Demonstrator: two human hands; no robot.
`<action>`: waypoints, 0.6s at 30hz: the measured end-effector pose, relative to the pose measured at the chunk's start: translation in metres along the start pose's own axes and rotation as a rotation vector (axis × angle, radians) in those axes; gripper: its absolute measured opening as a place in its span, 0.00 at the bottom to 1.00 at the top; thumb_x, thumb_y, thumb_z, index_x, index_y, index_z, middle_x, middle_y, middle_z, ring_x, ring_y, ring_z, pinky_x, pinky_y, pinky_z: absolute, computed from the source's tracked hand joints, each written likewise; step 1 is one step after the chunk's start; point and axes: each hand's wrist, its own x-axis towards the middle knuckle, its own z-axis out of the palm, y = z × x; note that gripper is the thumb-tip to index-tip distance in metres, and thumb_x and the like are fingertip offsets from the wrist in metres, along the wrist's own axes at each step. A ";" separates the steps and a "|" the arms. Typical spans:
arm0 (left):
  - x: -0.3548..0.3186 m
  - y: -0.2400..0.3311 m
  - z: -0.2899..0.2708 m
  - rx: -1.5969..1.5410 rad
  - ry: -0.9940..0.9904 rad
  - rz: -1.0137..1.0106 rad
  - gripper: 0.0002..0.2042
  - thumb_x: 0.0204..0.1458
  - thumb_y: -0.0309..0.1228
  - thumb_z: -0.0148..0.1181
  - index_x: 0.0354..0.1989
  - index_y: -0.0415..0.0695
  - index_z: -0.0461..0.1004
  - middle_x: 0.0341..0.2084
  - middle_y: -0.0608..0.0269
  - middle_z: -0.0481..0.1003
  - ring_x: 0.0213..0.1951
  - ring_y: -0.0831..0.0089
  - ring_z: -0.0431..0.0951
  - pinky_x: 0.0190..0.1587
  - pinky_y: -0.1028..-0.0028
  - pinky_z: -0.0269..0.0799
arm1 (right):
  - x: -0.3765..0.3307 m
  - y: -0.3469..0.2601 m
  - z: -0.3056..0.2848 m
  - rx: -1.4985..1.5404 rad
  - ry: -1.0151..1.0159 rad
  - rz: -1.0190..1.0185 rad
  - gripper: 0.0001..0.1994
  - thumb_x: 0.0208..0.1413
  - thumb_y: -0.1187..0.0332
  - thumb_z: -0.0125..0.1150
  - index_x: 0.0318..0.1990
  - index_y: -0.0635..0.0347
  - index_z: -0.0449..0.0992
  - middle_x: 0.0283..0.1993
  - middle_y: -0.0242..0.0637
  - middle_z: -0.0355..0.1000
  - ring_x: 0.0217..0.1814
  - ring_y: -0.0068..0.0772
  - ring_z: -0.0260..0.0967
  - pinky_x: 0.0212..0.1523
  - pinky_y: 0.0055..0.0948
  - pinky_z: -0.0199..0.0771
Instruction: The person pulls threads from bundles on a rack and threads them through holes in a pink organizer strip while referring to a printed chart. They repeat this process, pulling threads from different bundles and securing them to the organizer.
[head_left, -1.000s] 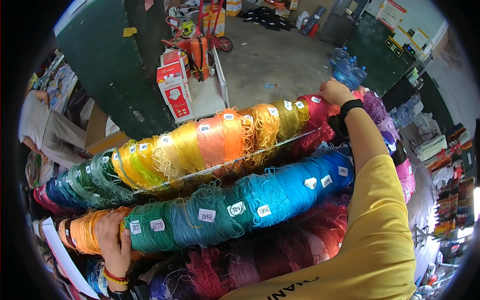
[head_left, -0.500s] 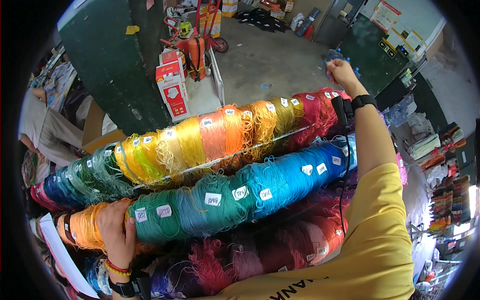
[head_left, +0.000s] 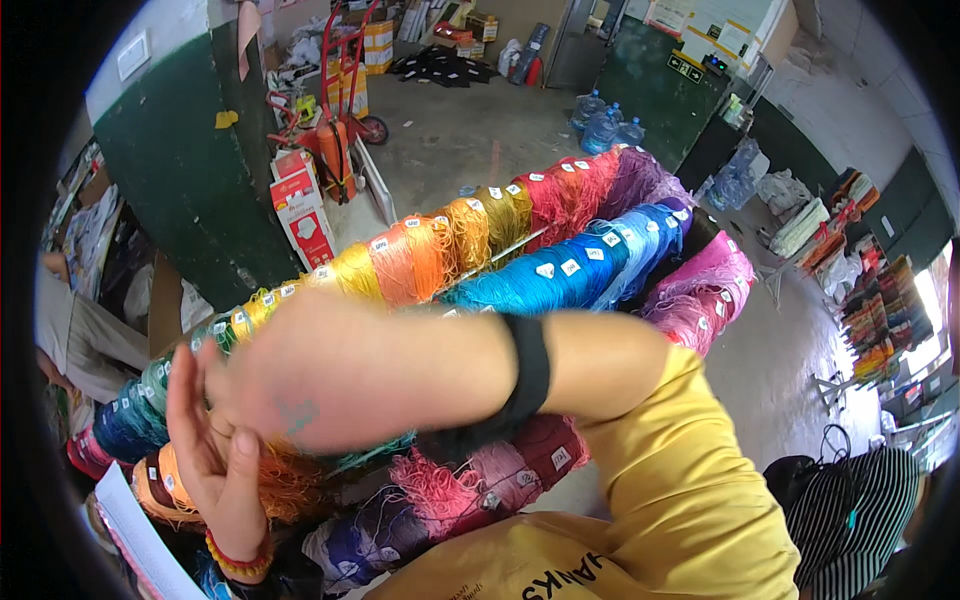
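My right hand [head_left: 340, 375], smeared by motion, crosses in front of the middle row of thread. Its fingers are hidden or blurred, and whether it holds thread I cannot make out. My left hand [head_left: 222, 475] is raised just beside it with the palm turned up, its fingers and thumb apart, above the orange thread [head_left: 163, 480] at the near left. Blue thread [head_left: 560, 265], with small white labels, wraps the middle row beyond my right forearm. Pink and purple thread [head_left: 440, 495] fills the nearest row. The far row carries yellow, orange and red thread [head_left: 415, 260].
A sheet of white paper [head_left: 140, 540] lies at the left end of the rows. Behind stand a red hand truck [head_left: 345, 70], a fire extinguisher [head_left: 335, 155], and red-white boxes [head_left: 302, 215]. Water jugs [head_left: 602, 128] stand at the back. Another person's legs [head_left: 90, 310] show at left.
My right hand has swung from the far right end of the rows back to my left hand. The left hand has lifted off the thread and turned its palm up. The view has shifted right.
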 end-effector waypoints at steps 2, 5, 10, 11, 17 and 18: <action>-0.009 0.009 0.007 -0.033 0.057 -0.054 0.25 0.47 0.27 0.51 0.53 0.34 0.52 0.47 0.53 0.61 0.33 0.81 0.65 0.40 0.83 0.60 | 0.000 -0.017 0.021 -0.020 0.278 -0.064 0.07 0.37 0.69 0.52 0.24 0.64 0.67 0.16 0.37 0.65 0.18 0.34 0.67 0.15 0.29 0.64; -0.022 0.028 -0.024 -0.092 -0.200 -0.232 0.18 0.47 0.28 0.52 0.45 0.34 0.59 0.35 0.59 0.67 0.30 0.82 0.66 0.34 0.85 0.60 | 0.006 -0.030 0.018 0.190 0.286 -0.049 0.06 0.37 0.69 0.52 0.23 0.63 0.67 0.16 0.38 0.65 0.19 0.35 0.67 0.16 0.30 0.64; -0.031 0.035 -0.028 0.043 -0.230 -0.344 0.10 0.49 0.33 0.51 0.32 0.38 0.64 0.17 0.72 0.64 0.14 0.87 0.56 0.16 0.88 0.48 | -0.006 -0.033 0.021 0.324 0.264 -0.059 0.05 0.39 0.69 0.51 0.22 0.62 0.66 0.19 0.39 0.66 0.19 0.37 0.67 0.16 0.31 0.64; -0.034 0.035 -0.027 0.044 -0.240 -0.343 0.10 0.49 0.33 0.51 0.32 0.38 0.64 0.17 0.72 0.64 0.14 0.87 0.56 0.16 0.88 0.48 | -0.010 -0.031 0.019 0.354 0.274 -0.060 0.05 0.39 0.69 0.51 0.22 0.61 0.66 0.20 0.39 0.66 0.19 0.38 0.67 0.17 0.31 0.64; -0.053 0.010 -0.097 -0.127 0.011 -0.347 0.06 0.52 0.29 0.46 0.34 0.40 0.63 0.12 0.73 0.58 0.10 0.88 0.51 0.11 0.86 0.45 | -0.134 0.081 -0.070 0.074 0.313 0.528 0.10 0.44 0.71 0.56 0.35 0.60 0.71 0.31 0.34 0.70 0.31 0.24 0.68 0.31 0.22 0.68; -0.053 0.012 -0.100 -0.159 0.316 -0.361 0.08 0.53 0.29 0.44 0.39 0.39 0.62 0.13 0.73 0.57 0.11 0.88 0.51 0.11 0.87 0.45 | -0.167 0.102 -0.093 0.224 0.376 0.850 0.09 0.46 0.69 0.55 0.36 0.61 0.72 0.30 0.29 0.69 0.30 0.18 0.65 0.30 0.19 0.66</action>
